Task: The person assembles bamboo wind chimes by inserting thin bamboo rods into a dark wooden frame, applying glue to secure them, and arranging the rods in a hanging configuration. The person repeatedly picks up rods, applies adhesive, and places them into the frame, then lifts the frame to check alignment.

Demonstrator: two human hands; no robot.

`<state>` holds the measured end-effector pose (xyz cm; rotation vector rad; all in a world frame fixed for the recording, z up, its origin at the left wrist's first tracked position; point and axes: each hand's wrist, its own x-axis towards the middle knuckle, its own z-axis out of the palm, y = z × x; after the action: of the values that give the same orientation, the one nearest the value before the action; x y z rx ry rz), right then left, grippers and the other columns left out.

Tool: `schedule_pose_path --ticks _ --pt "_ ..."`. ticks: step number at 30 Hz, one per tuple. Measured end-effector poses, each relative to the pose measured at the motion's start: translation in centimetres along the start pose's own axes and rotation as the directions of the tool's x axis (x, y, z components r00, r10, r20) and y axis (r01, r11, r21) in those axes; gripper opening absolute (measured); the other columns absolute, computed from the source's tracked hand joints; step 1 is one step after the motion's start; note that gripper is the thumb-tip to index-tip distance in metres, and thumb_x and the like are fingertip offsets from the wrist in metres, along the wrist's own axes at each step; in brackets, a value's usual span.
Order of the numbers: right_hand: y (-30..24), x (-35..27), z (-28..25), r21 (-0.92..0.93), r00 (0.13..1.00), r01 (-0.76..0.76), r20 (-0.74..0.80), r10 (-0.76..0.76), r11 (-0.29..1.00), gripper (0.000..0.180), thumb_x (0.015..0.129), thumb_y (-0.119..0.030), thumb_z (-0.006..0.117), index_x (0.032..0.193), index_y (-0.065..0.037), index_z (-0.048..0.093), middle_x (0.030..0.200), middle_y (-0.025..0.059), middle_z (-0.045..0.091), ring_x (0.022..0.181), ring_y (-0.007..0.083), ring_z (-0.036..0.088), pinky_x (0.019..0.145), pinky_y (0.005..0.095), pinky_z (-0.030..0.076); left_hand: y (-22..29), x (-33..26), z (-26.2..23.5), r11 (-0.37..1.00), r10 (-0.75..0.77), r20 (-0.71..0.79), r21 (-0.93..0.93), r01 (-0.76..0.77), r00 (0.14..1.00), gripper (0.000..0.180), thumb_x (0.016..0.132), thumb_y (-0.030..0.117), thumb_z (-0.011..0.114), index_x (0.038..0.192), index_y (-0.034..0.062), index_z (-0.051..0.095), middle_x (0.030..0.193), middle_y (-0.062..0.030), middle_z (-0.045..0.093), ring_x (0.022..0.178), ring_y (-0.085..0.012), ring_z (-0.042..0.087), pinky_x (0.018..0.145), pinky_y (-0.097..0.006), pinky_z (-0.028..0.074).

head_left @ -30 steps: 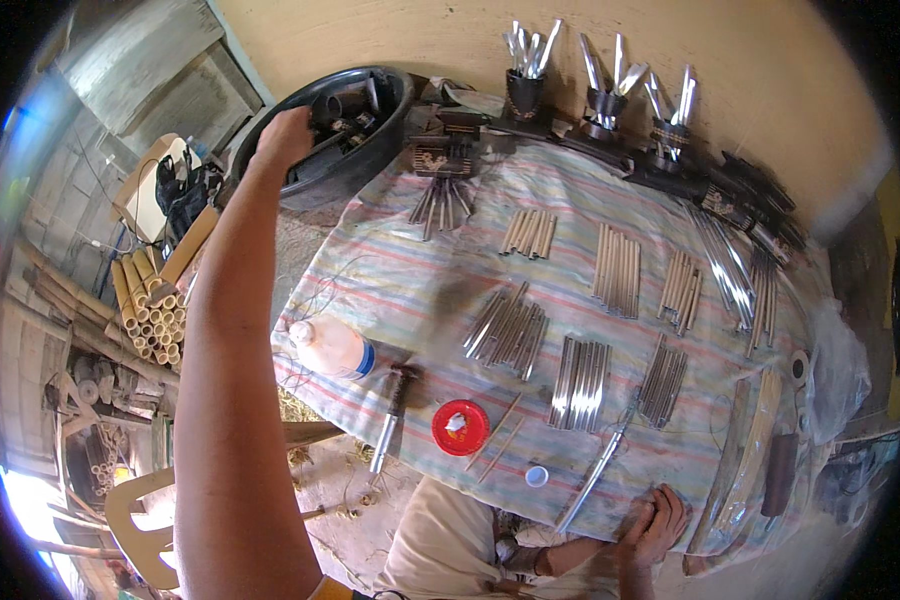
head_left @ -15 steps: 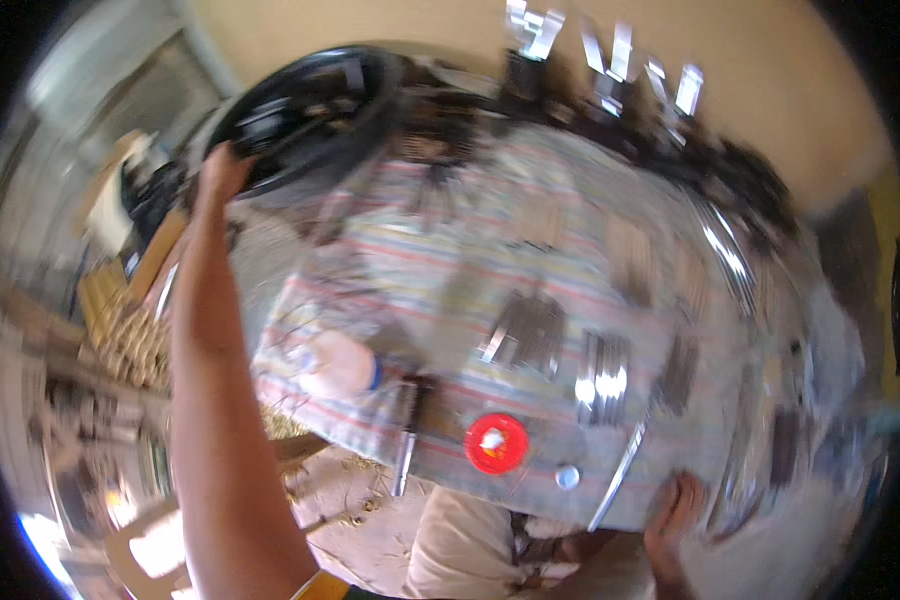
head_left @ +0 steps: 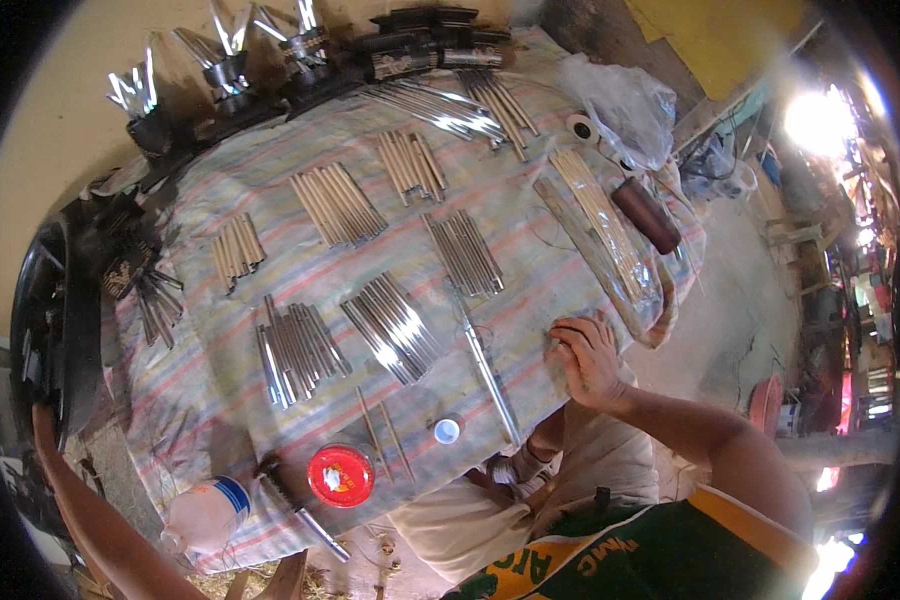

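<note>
At the far left edge, my left hand (head_left: 43, 420) reaches to a large black tub (head_left: 75, 330); its fingers are hidden at the dark rim. My right hand (head_left: 587, 362) rests on the striped cloth (head_left: 530, 340) near the table's front right edge, fingers spread and holding nothing. Beside it lie a long thin silvery tube (head_left: 490, 375) and a wooden strip (head_left: 595, 262). Sorted bundles of metal tubes (head_left: 390, 325) and tan sticks (head_left: 338, 205) lie across the cloth. Close to the front are a red round lid (head_left: 340, 477) and a white-blue cap (head_left: 447, 431).
A plastic bottle (head_left: 205, 513) and a dark-handled tool (head_left: 300, 508) lie at the front left. Black holders (head_left: 228, 80) with shiny strips stand along the back. A brown cylinder (head_left: 646, 215), a bag of thin sticks (head_left: 598, 225) and clear plastic (head_left: 625, 105) are at the right.
The view has swung to the right, so the table and tub sit further left in it. My left hand stays at the tub; my right hand stays by the front edge.
</note>
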<state>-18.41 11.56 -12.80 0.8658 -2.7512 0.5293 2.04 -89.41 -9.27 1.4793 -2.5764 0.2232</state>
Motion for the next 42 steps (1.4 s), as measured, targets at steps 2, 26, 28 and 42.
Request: schedule_pose_path --ticks 2,26,28,42 --pt "0.0 -0.1 0.0 0.001 1.0 0.008 -0.005 -0.008 1.0 0.022 0.092 -0.01 0.052 0.111 -0.004 0.061 0.118 0.012 0.058 0.109 0.0331 0.053 0.097 0.0448 0.037 0.3 -0.5 -0.5 1.0 -0.023 -0.02 0.003 0.023 1.0 0.035 0.092 0.028 0.052 0.117 0.0043 0.059 0.117 -0.0225 0.061 0.111 -0.04 0.058 0.09 -0.048 0.046" --pt "0.9 -0.8 0.9 -0.016 0.997 0.067 0.026 -0.066 0.998 0.026 0.096 -0.015 0.045 0.111 0.004 0.055 0.118 0.02 0.054 0.11 0.0388 0.049 0.099 0.0521 0.033 11.1 -9.4 -7.7 0.982 -0.178 0.233 -0.014 0.186 0.956 0.039 0.087 0.017 0.053 0.123 0.0081 0.062 0.128 -0.0253 0.057 0.118 -0.0371 0.058 0.099 -0.046 0.047" --pt "0.8 -0.8 0.9 -0.008 0.998 0.064 0.025 -0.064 0.998 0.025 0.096 -0.014 0.045 0.111 0.004 0.055 0.117 0.0207 0.054 0.109 0.0394 0.049 0.099 0.0523 0.033 11.0 -9.1 -7.6 0.976 -0.204 0.18 -0.036 0.213 0.962 0.034 0.085 0.014 0.053 0.116 0.005 0.066 0.124 -0.0251 0.06 0.116 -0.0364 0.059 0.097 -0.047 0.048" --pt "0.5 -0.8 0.5 0.001 0.999 0.047 0.013 -0.047 0.999 0.024 0.095 -0.015 0.048 0.111 0.002 0.056 0.119 0.0194 0.054 0.112 0.0387 0.049 0.1 0.0524 0.032 15.6 -15.6 -12.0 0.942 -0.317 -0.542 -0.277 0.191 0.778 0.016 0.087 0.013 0.055 0.097 0.0066 0.067 0.098 -0.0176 0.068 0.096 -0.0385 0.064 0.08 -0.047 0.052"
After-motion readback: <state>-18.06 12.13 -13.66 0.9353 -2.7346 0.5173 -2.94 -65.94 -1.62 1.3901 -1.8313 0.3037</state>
